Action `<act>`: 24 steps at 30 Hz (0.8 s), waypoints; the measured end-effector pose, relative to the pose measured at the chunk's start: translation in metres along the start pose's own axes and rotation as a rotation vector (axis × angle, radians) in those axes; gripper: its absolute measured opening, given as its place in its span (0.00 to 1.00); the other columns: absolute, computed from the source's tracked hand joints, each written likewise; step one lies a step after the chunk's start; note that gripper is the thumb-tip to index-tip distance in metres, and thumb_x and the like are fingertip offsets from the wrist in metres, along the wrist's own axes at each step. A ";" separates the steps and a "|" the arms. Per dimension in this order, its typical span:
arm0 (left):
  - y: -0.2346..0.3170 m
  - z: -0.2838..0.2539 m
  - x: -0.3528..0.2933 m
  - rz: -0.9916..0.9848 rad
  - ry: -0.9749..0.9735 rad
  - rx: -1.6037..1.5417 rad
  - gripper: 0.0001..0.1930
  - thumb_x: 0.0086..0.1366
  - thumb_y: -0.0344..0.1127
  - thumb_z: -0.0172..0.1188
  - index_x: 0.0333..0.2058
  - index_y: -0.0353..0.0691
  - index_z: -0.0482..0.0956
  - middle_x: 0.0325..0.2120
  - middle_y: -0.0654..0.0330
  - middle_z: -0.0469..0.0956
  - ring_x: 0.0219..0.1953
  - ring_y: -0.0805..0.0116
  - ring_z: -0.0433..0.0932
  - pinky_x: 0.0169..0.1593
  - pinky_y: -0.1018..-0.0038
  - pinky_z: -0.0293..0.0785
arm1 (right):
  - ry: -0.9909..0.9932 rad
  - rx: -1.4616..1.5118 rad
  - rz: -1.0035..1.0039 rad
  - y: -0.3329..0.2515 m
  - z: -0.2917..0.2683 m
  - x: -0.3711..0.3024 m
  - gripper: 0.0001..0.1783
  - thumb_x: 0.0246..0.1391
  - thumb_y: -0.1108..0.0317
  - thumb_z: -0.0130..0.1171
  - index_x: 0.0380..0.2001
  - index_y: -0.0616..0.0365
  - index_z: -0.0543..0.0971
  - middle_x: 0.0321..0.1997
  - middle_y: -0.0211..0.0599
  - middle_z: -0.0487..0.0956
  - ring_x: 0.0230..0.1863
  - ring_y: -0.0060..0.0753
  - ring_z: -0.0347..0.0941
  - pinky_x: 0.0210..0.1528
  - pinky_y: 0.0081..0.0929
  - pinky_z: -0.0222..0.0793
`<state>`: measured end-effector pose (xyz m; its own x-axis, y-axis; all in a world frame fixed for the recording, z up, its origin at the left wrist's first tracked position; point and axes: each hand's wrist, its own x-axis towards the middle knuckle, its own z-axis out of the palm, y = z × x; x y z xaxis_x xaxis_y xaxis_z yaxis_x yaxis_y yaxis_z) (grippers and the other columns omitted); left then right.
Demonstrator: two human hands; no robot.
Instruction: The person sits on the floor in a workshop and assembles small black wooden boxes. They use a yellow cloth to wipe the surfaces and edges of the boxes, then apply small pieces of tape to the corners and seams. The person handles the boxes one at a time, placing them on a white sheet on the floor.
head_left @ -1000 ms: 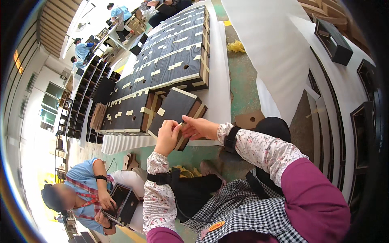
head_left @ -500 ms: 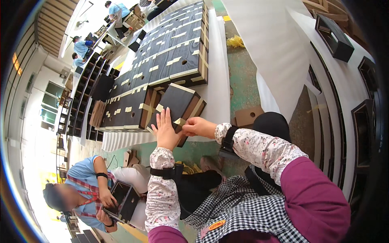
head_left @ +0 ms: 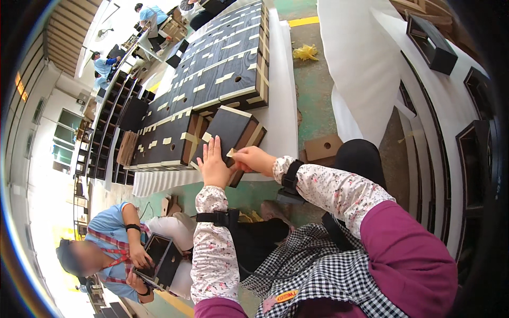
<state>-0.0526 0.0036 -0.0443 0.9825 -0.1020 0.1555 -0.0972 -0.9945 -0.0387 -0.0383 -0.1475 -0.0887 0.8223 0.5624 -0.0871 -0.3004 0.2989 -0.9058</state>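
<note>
A small black box (head_left: 227,127) with pale yellow tape along its edges and a brown side lies at an angle against a large taped block of black boxes (head_left: 222,58). My left hand (head_left: 214,168) rests on its near end, fingers outstretched. Beside it, my right hand (head_left: 254,160) has thumb and fingers pinched on a short piece of pale yellow tape (head_left: 230,152) at the box's near corner. The tape's end sticks up from the pinch. Fingers hide part of the corner.
At lower left a co-worker (head_left: 108,249) holds an open black box (head_left: 160,262). White foam sheeting (head_left: 283,106) lies under the block. On the right are a brown board with a hole (head_left: 322,147) and a rack of black frames (head_left: 472,153). Crumpled yellow tape (head_left: 305,52) is on the floor.
My right hand has moved slightly left and up with the tape, whose end now stands up more. My left hand stays spread on the box. The view has shifted a little.
</note>
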 end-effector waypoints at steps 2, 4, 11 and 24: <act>0.000 -0.006 0.003 0.008 -0.009 -0.007 0.53 0.40 0.51 0.71 0.63 0.50 0.49 0.63 0.59 0.54 0.64 0.56 0.53 0.60 0.46 0.51 | -0.029 -0.217 0.018 0.011 -0.012 -0.019 0.18 0.55 0.59 0.50 0.20 0.62 0.75 0.17 0.27 0.70 0.19 0.21 0.65 0.21 0.19 0.61; -0.002 -0.004 0.005 0.010 0.004 -0.012 0.56 0.37 0.53 0.72 0.63 0.50 0.50 0.62 0.58 0.55 0.64 0.56 0.53 0.60 0.47 0.53 | -0.023 -0.204 0.043 0.019 -0.013 -0.032 0.24 0.56 0.51 0.50 0.21 0.63 0.74 0.15 0.28 0.70 0.17 0.21 0.64 0.20 0.19 0.61; -0.006 0.010 0.005 0.014 0.072 0.021 0.54 0.37 0.50 0.72 0.63 0.52 0.51 0.63 0.62 0.55 0.64 0.57 0.55 0.60 0.47 0.53 | 0.069 -0.066 0.173 -0.016 0.004 0.008 0.37 0.54 0.37 0.46 0.26 0.69 0.76 0.17 0.35 0.74 0.16 0.23 0.68 0.20 0.20 0.64; -0.023 -0.024 0.030 0.095 -0.016 -0.161 0.52 0.36 0.54 0.72 0.59 0.42 0.59 0.57 0.52 0.64 0.59 0.57 0.63 0.59 0.64 0.60 | 0.207 -0.323 -0.016 0.045 -0.034 -0.059 0.19 0.56 0.57 0.49 0.23 0.63 0.75 0.18 0.28 0.71 0.22 0.20 0.64 0.24 0.24 0.61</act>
<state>-0.0246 0.0226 -0.0148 0.9700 -0.1967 0.1425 -0.2126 -0.9714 0.1061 -0.0843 -0.1935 -0.1382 0.9158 0.3820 -0.1242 -0.1463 0.0291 -0.9888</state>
